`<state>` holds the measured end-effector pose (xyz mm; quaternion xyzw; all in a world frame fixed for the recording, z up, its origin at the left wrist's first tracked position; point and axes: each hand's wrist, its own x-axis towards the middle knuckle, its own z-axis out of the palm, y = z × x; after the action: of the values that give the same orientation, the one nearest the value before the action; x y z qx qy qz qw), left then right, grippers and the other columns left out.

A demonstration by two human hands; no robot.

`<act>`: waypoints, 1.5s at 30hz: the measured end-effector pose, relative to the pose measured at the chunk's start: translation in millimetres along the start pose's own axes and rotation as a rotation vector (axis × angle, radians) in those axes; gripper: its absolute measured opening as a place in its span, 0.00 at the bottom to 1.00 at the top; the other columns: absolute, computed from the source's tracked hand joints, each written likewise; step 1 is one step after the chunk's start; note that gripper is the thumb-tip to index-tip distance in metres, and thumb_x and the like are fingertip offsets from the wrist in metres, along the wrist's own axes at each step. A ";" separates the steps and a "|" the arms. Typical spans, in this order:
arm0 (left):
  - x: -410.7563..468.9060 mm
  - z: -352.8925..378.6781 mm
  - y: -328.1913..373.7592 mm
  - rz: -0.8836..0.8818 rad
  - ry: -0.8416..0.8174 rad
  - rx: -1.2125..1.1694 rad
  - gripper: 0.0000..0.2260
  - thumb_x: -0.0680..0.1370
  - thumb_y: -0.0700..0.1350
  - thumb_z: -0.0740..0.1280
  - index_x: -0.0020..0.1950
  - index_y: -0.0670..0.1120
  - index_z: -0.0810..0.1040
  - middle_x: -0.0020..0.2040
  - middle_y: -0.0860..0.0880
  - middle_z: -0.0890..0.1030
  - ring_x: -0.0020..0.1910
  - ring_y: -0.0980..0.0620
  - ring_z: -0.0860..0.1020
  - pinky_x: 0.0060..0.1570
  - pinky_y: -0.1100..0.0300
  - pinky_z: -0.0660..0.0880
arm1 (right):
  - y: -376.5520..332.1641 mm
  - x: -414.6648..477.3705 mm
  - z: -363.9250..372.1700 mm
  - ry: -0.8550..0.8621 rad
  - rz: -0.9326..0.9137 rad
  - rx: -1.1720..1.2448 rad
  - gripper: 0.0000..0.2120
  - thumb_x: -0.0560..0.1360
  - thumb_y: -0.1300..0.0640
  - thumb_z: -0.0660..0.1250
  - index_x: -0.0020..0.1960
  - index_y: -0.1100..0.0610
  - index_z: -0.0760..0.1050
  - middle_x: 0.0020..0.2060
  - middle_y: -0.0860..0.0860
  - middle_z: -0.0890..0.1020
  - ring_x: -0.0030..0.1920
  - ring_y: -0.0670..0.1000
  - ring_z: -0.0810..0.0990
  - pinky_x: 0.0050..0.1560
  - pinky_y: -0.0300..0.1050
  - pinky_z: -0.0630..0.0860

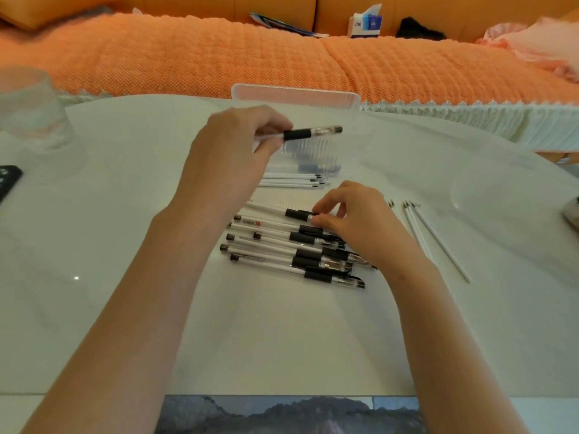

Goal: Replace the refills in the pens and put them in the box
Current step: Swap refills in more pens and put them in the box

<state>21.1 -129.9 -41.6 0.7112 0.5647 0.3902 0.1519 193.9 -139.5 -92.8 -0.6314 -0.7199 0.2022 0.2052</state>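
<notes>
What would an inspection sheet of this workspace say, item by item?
Surface: white table, glossy.
Job's things: pen pile in the middle; loose refills to its right; more refills in front of the clear box.
Clutter: dark object at the left edge; blurred clear container far left.
Grippers: left hand holds the held pen near the box; right hand pinches the top pen of the pile.
Cables: nothing seen.
Surroundings: orange sofa cover behind the table; tissue box on it.
</notes>
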 end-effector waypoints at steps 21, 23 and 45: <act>99.6 29.1 -23.8 -0.060 -0.435 0.180 0.09 0.79 0.44 0.64 0.55 0.48 0.82 0.52 0.50 0.81 0.51 0.50 0.76 0.52 0.58 0.70 | 4.2 -4.0 -13.7 0.101 -0.032 0.229 0.04 0.74 0.58 0.69 0.48 0.52 0.79 0.40 0.41 0.79 0.43 0.39 0.77 0.44 0.29 0.70; 93.0 27.2 -22.2 -0.045 -0.355 0.146 0.08 0.79 0.45 0.64 0.53 0.50 0.82 0.53 0.49 0.82 0.56 0.47 0.75 0.56 0.56 0.70 | 3.9 -4.1 -14.9 0.114 -0.039 0.257 0.04 0.74 0.59 0.70 0.48 0.52 0.79 0.40 0.40 0.79 0.41 0.37 0.77 0.40 0.25 0.69; -35.4 20.1 -2.7 -0.026 -0.265 0.047 0.06 0.76 0.53 0.67 0.52 0.56 0.79 0.42 0.59 0.80 0.43 0.59 0.79 0.47 0.60 0.75 | -2.8 -7.0 -18.7 -0.012 -0.124 0.581 0.05 0.76 0.62 0.67 0.50 0.60 0.80 0.38 0.51 0.84 0.38 0.47 0.83 0.41 0.38 0.79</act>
<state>31.8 -157.2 -69.9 0.7525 0.5580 0.2773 0.2135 202.8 -146.2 -76.0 -0.4999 -0.6704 0.3907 0.3848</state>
